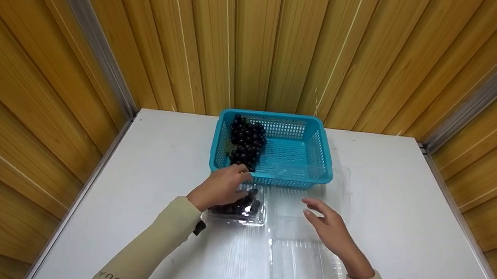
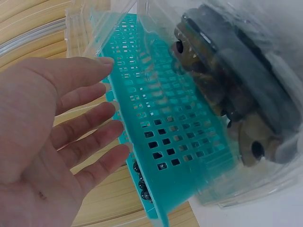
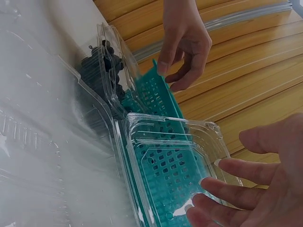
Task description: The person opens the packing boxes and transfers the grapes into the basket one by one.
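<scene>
My left hand (image 1: 222,187) hovers over a clear plastic box (image 1: 259,222) with dark grapes (image 1: 251,207) in it, close to the front rim of a turquoise basket (image 1: 275,115). In the left wrist view its fingers extend loosely and hold nothing. Inside the basket, on the left, lies a bunch of dark grapes (image 1: 248,139). My right hand (image 1: 330,233) is held above a second clear plastic box (image 1: 305,266), fingers spread and nothing in them. That box's raised half (image 3: 175,137) stands in front of the basket in the right wrist view.
The basket sits at the back of a white table (image 1: 158,152). Wood-patterned panels (image 1: 253,50) rise behind and on both sides, joined by grey metal strips (image 1: 104,47) at the corners.
</scene>
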A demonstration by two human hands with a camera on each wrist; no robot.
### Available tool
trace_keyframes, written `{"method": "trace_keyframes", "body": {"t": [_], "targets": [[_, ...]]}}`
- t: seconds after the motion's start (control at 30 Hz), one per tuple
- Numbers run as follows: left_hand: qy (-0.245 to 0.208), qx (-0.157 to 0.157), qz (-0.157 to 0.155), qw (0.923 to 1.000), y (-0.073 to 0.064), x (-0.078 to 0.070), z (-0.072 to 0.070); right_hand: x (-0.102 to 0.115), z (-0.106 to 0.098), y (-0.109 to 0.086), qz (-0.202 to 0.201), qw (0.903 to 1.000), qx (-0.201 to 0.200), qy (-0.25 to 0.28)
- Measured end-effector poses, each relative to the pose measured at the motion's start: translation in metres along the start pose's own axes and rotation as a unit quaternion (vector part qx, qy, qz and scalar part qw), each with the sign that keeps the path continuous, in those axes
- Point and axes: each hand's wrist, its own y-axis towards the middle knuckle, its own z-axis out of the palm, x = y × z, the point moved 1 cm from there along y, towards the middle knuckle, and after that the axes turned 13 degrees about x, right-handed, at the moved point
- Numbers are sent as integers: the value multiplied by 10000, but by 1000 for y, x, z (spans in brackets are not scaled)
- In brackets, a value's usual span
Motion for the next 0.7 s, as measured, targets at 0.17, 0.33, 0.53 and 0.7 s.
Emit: {"method": "trace_keyframes", "body": {"t": [0.17,0.33,0.53,0.7], "targets": [[100,85,20,9999,-2,-1,2,1,2,0,-63,10000,34,49],[197,79,188,9996,-5,-3,4,0,4,2,-73,10000,11,37],[185,200,190,9994,-9,-3,8,1,6,3,-63,9999,-21,80],[76,303,165,9994,-11,-2,12,2,9,5,-105,9998,-7,151]]}}
